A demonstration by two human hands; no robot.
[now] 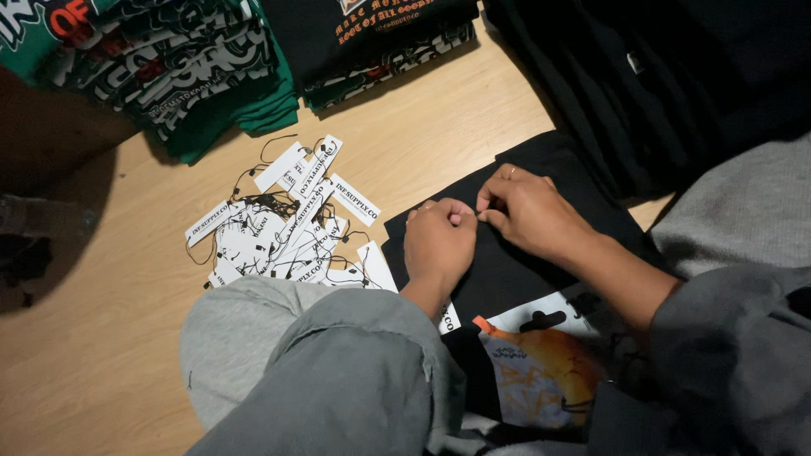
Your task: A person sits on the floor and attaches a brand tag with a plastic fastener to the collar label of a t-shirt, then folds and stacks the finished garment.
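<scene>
My left hand (437, 242) and my right hand (525, 207) meet fingertip to fingertip over a black folded shirt (515, 270) lying on the wooden floor. The fingers of both hands pinch something very small between them; it is too small to identify, possibly a thin string. The shirt shows an orange and white print (541, 371) near my lap. A ring sits on a finger of my right hand. Both of my arms wear grey sleeves.
A loose heap of white paper tags with black strings (287, 224) lies on the floor left of the shirt. Stacks of folded green printed shirts (194, 67) and black printed shirts (380, 38) stand at the back. Dark clothing (659, 76) is piled at the right.
</scene>
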